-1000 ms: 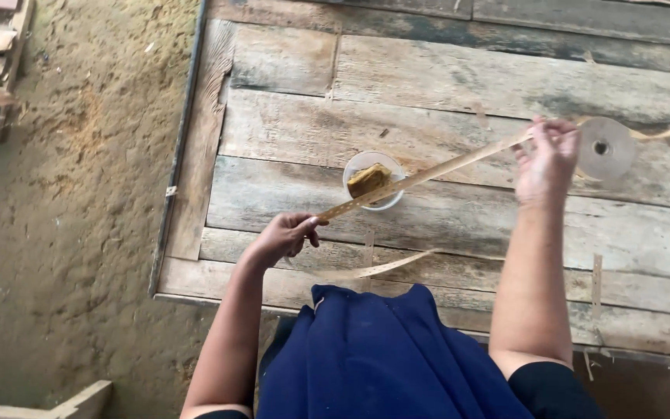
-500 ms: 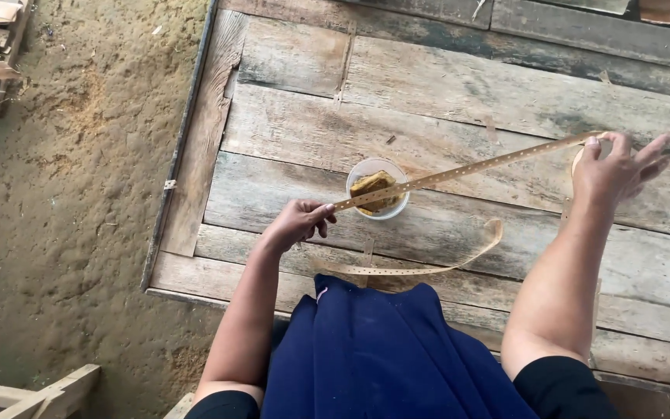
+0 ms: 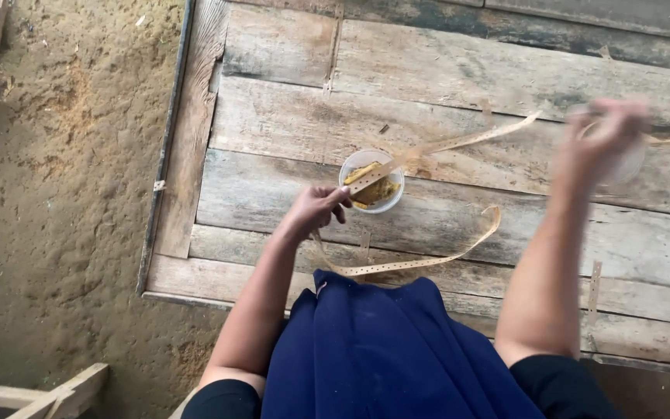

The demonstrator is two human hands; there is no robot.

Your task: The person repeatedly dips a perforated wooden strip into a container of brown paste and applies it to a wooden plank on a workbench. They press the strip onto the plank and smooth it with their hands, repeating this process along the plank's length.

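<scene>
Left hand (image 3: 316, 208) is pinching a thin perforated tan strip (image 3: 459, 143) between fingertips, other fingers curled loosely. Just beyond those fingertips a small clear cup (image 3: 371, 181) of yellowish contents is sitting on the plank platform (image 3: 443, 70); the strip is crossing over the cup's rim. From the pinch, the strip is running toward the right hand (image 3: 599, 143); a slack loop is lying below, nearer the body. Right hand is blurred, closed around a pale roll (image 3: 630, 163); exact finger state cannot be told.
</scene>
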